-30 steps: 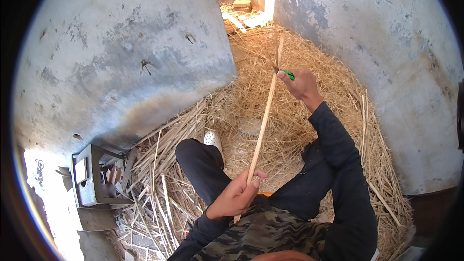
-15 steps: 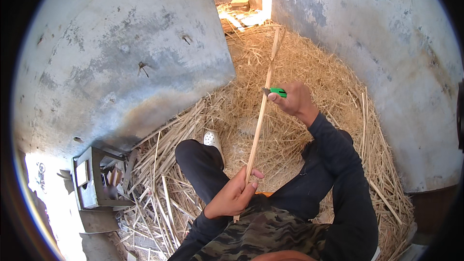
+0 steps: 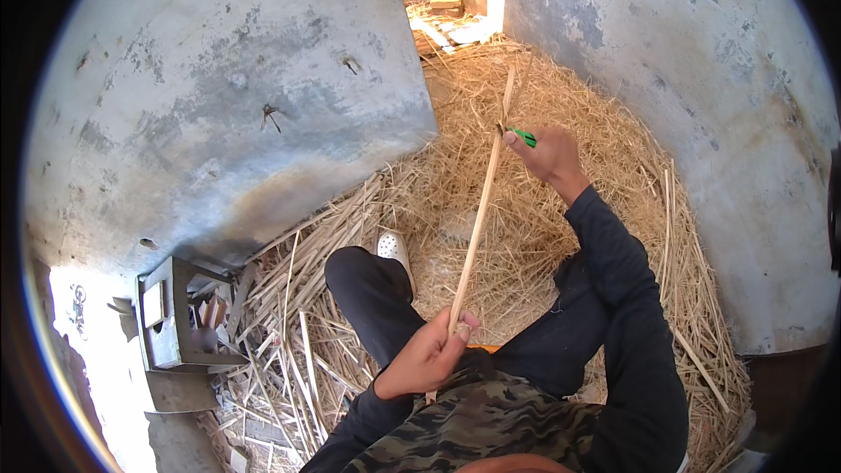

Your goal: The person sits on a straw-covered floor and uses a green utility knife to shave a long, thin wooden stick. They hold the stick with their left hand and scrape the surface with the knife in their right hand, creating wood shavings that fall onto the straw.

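A long, pale wooden strip (image 3: 479, 232), perhaps bamboo, runs from my lap away toward the far wall gap. My left hand (image 3: 424, 357) is closed around its near end, thumb on top. In my right hand (image 3: 555, 158) is a green-handled knife (image 3: 526, 137), gripped with its dark blade against the strip's upper part. Near the far end, a thin sliver (image 3: 523, 79) stands apart from the strip, forming a narrow V beside it. The blade's exact edge is too small to make out.
Curly shavings (image 3: 473, 175) cover the floor. Loose strips (image 3: 307, 280) pile up at left, and more (image 3: 674, 254) line the right wall (image 3: 701, 123). A grey panel (image 3: 245, 79) stands at left, above a small wooden frame (image 3: 184, 315). A brick (image 3: 447, 3) lies far back.
My right hand and the knife have slid farther away along the strip, toward its far end. My left hand keeps its grip on the near end. The whole view has shifted slightly.
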The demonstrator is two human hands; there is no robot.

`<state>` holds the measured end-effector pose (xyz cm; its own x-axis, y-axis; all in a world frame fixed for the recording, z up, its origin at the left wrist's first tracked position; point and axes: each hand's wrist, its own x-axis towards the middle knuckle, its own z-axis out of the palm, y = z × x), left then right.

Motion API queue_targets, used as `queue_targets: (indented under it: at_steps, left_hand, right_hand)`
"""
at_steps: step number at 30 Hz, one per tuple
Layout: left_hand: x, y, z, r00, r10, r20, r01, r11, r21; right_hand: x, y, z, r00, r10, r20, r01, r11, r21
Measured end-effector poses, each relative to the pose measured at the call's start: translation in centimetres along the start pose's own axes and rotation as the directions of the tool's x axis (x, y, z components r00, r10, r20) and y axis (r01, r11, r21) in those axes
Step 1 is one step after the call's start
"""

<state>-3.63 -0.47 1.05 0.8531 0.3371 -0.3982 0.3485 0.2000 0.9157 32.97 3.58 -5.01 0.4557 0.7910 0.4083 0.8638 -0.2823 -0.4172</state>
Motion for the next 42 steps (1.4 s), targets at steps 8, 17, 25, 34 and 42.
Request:
queue_targets:
  at_steps: [8,17,25,34,42]
  left_hand:
    - [1.0,-0.1,-0.2,0.987,0.110,-0.116,-0.098,0.990,0.105]
    - [0.2,-0.4,-0.2,0.995,0.087,-0.054,-0.078,0.984,0.158]
    - [-1.0,-0.3,0.4,0.992,0.118,-0.054,-0.096,0.949,0.299]
    - [2.8,-0.9,-0.1,0.935,0.225,-0.275,-0.215,0.974,0.067]
    - [2.0,0.4,0.4,0.974,0.140,-0.175,-0.128,0.989,0.079]
  right_hand:
    - [-5.5,-5.9,0.5,0.950,-0.292,0.113,0.267,0.944,0.194]
    - [-3.9,-3.7,0.7,0.974,-0.224,0.030,0.217,0.964,0.154]
    - [-0.1,0.1,-0.8,0.993,-0.110,-0.034,0.108,0.993,-0.035]
    - [-8.6,-8.2,0.7,0.888,-0.451,0.087,0.426,0.879,0.213]
    - [-3.9,-4.3,0.5,0.984,-0.166,0.062,0.153,0.973,0.171]
